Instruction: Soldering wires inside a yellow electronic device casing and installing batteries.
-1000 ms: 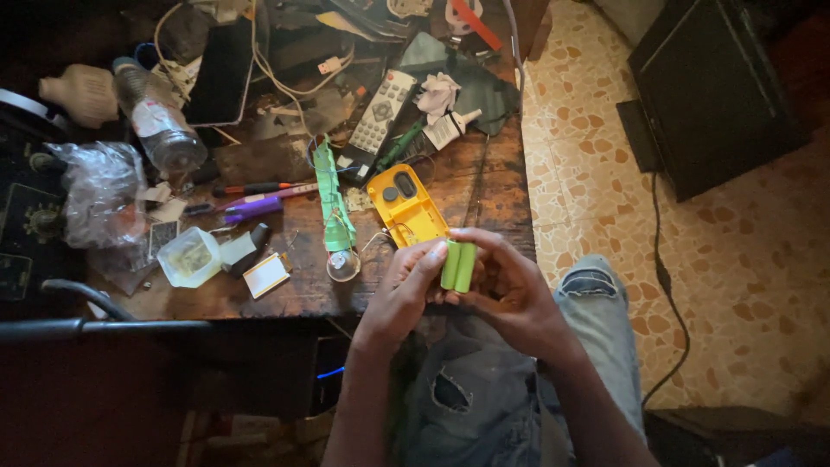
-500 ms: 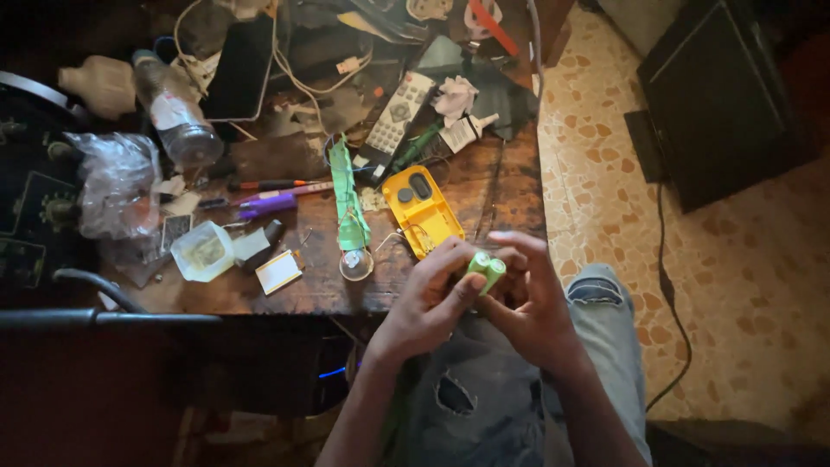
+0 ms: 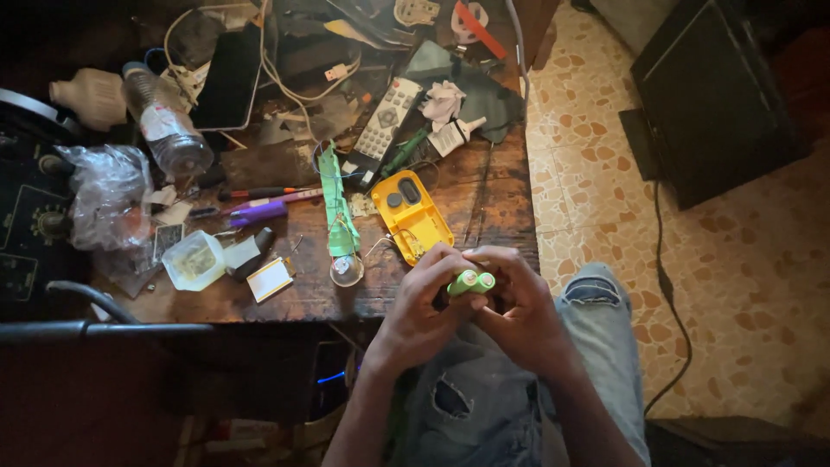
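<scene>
Green battery pack (image 3: 471, 282), small, stiff and likely light yet smooth-skinned, sits pinched between the left hand (image 3: 424, 307) and right hand (image 3: 519, 311) near the surface (image 3: 285, 298) edge, each grip closed on its sides.

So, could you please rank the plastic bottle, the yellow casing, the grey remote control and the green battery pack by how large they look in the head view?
1. Plastic bottle, largest.
2. Yellow casing and grey remote control: they look about alike, so I would not rank them.
3. Green battery pack, smallest, though partly covered by the left hand and right hand.
</scene>
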